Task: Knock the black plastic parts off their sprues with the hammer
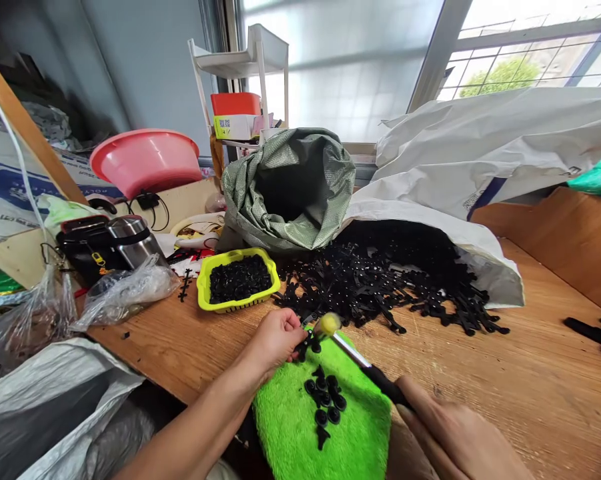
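My left hand point(278, 337) is closed in a pinch on a small black plastic part point(307, 345) at the far edge of a green towel point(290, 427). My right hand point(453, 423) grips the black handle of a small hammer point(351, 348) with a metal shaft. Its yellow head, slightly blurred, is over or against the far end of the held part; contact cannot be made out. Several loose black plastic pieces point(325, 399) with round discs lie on the towel, nearer to me. The part's inner end is hidden by my left fingers.
A yellow basket point(204, 293) of small black pieces stands left of a large heap of black parts point(360, 280). Behind are an open green woven sack point(235, 213) and a white sack point(500, 260). A steel flask point(130, 240) and plastic bags point(135, 293) are at left.
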`<action>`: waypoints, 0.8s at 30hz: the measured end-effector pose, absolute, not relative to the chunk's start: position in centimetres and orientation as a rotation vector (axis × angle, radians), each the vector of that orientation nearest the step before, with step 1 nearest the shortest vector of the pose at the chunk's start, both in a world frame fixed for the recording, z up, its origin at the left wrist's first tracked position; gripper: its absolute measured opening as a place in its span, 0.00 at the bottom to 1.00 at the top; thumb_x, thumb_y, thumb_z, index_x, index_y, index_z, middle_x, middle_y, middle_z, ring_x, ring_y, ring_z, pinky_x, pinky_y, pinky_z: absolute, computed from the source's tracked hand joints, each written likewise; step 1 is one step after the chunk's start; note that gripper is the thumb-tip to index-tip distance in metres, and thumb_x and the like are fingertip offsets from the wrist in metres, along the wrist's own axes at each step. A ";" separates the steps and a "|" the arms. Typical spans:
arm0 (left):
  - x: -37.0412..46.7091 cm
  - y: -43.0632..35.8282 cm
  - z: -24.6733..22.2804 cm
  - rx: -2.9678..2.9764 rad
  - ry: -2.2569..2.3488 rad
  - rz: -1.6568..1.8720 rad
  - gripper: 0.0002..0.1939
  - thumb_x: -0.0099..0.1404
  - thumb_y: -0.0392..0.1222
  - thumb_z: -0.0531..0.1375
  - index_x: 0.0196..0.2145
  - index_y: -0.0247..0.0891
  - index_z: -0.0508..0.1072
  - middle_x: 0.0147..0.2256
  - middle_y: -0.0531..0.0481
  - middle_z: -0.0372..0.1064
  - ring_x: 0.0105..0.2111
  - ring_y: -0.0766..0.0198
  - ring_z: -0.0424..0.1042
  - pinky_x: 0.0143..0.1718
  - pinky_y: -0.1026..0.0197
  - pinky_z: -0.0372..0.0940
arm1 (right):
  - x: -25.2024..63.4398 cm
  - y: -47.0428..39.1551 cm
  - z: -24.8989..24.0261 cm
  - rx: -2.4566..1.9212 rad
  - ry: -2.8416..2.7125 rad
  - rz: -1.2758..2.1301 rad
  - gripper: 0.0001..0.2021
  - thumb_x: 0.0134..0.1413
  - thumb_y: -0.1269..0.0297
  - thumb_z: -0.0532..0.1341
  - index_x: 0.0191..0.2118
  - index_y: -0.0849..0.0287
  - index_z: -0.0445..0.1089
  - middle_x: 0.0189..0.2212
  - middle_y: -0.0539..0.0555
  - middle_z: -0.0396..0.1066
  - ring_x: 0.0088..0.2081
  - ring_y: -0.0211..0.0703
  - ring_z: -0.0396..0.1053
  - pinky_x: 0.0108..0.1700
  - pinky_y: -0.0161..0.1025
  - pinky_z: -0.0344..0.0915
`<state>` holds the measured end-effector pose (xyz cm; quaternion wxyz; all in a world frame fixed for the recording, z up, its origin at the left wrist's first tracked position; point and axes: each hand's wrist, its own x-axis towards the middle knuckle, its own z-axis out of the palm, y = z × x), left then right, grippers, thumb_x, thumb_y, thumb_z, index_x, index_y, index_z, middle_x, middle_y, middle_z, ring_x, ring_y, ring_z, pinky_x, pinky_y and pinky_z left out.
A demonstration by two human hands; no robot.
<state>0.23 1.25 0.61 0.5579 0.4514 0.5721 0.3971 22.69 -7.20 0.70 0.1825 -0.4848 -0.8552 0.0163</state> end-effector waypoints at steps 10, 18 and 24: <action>0.2 1.3 0.8 1.094 1.396 0.907 0.08 0.49 0.30 0.55 0.18 0.36 0.58 0.11 0.62 0.52 0.08 0.77 0.54 0.09 0.75 0.45 | 21.9 -6.8 1.8 -1.315 -2.351 -0.175 0.15 0.61 0.64 0.37 0.36 0.57 0.60 0.18 0.51 0.69 0.18 0.44 0.68 0.16 0.35 0.60; 0.3 1.4 1.1 1.110 1.423 0.892 0.09 0.49 0.29 0.55 0.17 0.36 0.58 0.11 0.63 0.51 0.09 0.77 0.52 0.10 0.74 0.47 | 22.3 -6.8 1.7 -1.397 -2.366 -0.093 0.15 0.60 0.64 0.38 0.37 0.57 0.60 0.17 0.50 0.67 0.18 0.45 0.68 0.18 0.36 0.60; 0.4 1.6 1.0 1.115 1.438 0.881 0.10 0.49 0.28 0.55 0.17 0.35 0.57 0.12 0.62 0.51 0.10 0.78 0.50 0.11 0.74 0.49 | 22.1 -6.5 1.7 -1.504 -2.417 0.021 0.18 0.57 0.64 0.38 0.36 0.60 0.63 0.17 0.53 0.67 0.19 0.49 0.68 0.20 0.40 0.60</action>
